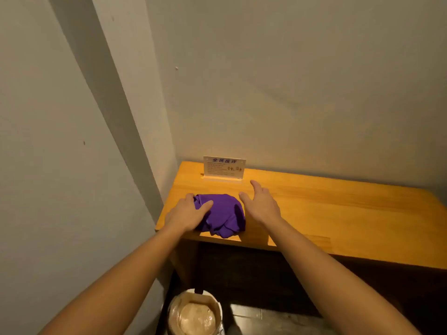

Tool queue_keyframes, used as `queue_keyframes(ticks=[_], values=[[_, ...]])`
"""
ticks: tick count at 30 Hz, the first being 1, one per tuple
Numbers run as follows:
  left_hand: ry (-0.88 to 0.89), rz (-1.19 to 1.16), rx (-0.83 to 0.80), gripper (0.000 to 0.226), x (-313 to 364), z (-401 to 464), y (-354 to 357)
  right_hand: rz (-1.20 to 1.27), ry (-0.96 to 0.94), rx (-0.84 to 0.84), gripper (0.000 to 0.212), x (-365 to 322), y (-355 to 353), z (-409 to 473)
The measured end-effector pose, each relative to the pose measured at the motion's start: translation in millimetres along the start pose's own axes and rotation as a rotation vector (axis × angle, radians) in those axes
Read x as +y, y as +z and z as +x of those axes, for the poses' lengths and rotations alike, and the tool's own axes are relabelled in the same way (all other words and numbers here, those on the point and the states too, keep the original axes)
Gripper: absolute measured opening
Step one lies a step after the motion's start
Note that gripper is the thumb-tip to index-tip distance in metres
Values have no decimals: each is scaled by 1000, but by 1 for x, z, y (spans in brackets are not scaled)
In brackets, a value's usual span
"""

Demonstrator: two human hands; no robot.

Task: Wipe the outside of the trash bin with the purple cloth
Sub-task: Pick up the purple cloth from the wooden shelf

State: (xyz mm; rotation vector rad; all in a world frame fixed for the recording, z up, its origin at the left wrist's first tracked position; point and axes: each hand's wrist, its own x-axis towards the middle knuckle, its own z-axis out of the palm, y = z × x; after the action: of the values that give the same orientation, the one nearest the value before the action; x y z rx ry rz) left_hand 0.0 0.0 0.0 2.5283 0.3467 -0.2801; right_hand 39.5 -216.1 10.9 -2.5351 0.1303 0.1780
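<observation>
At six o'clock the trash bin waits on the floor, while up on the table the left hand grips the purple cloth, right hand spread open at its three o'clock; best bunch it firmly before lifting.

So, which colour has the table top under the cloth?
The table top is warm orange-yellow wood with visible grain, seen best in the head view.
</observation>
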Motion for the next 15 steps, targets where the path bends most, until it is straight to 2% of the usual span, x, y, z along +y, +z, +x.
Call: queue_keyframes(ticks=[4,7,10,12,15], values=[[-114,-81,46,88,10,5,18,-87,44,-225,68,12,23,14],[-117,-61,86,81,10,8,37,-66,0,-228,62,16,43,16],[-113,-113,137,68,6,11,47,97,12,-235,60,17,53,16],[-130,-356,161,52,2,15,50,259,29,-223,59,16,54,14],[-199,-902,153,27,2,14,43,474,11,-194,48,13,50,10]])
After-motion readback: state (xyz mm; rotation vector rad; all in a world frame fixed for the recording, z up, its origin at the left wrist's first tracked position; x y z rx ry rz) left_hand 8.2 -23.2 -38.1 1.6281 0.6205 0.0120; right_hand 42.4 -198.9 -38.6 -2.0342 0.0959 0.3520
